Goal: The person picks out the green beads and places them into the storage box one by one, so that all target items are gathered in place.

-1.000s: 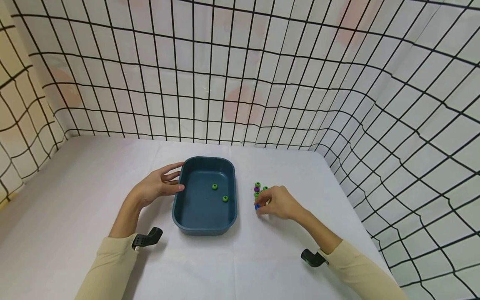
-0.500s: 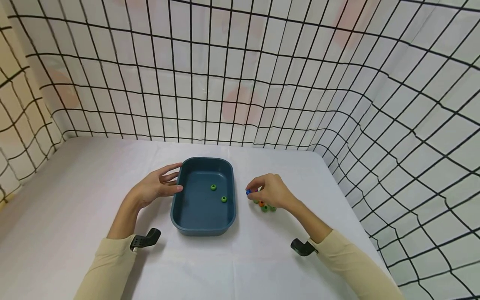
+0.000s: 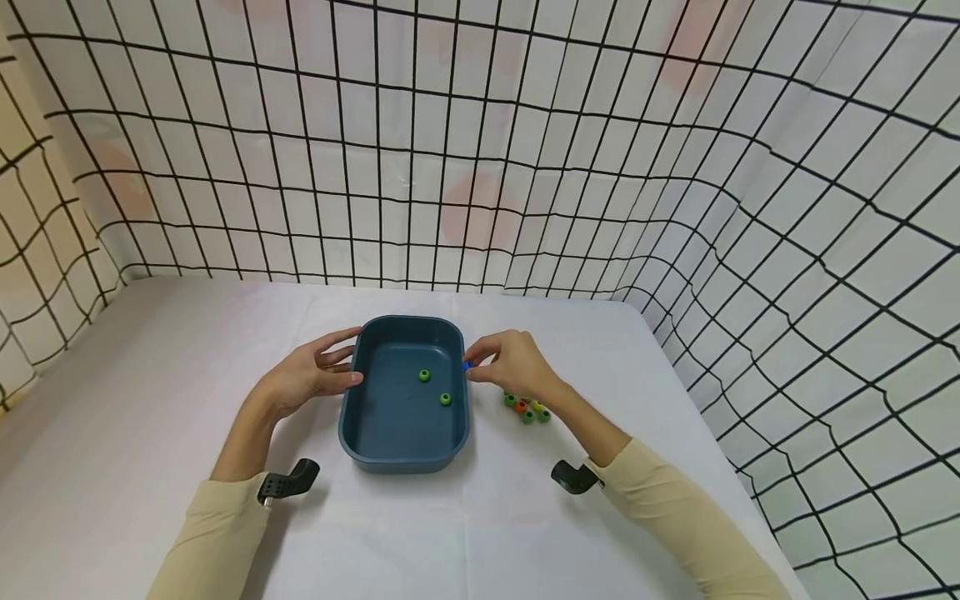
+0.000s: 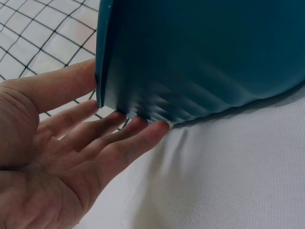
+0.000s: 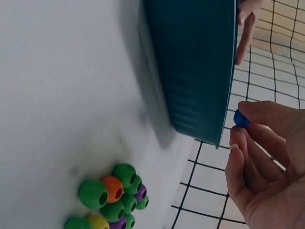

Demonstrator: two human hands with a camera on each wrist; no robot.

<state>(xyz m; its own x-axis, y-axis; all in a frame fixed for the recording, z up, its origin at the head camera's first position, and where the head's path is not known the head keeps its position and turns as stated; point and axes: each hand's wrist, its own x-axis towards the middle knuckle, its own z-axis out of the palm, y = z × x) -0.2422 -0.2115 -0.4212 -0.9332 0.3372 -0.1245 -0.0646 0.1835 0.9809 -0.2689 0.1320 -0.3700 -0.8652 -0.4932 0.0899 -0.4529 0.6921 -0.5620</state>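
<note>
My right hand (image 3: 520, 364) pinches a blue bead (image 5: 241, 119) between thumb and fingertips, right at the right rim of a dark teal tray (image 3: 403, 464). In the right wrist view the bead is partly covered by the thumb. My left hand (image 3: 303, 379) rests at the tray's left side. Its fingers (image 4: 119, 152) reach out fairly straight along the outer wall, and the thumb touches the rim. Inside the tray lie two green beads, one nearer the middle (image 3: 424, 376) and one by the right wall (image 3: 446, 399).
To the right of the tray, a cluster of beads lies on the white cloth (image 3: 465, 533): several green beads (image 5: 93, 194), an orange bead (image 5: 113, 189), a yellow bead (image 5: 98, 222) and purple ones. A black grid net (image 3: 480, 158) stands behind and at both sides.
My right hand has picked the blue bead up from the cluster and carried it left to the tray's right rim, uncovering the other beads. My left hand stays at the tray.
</note>
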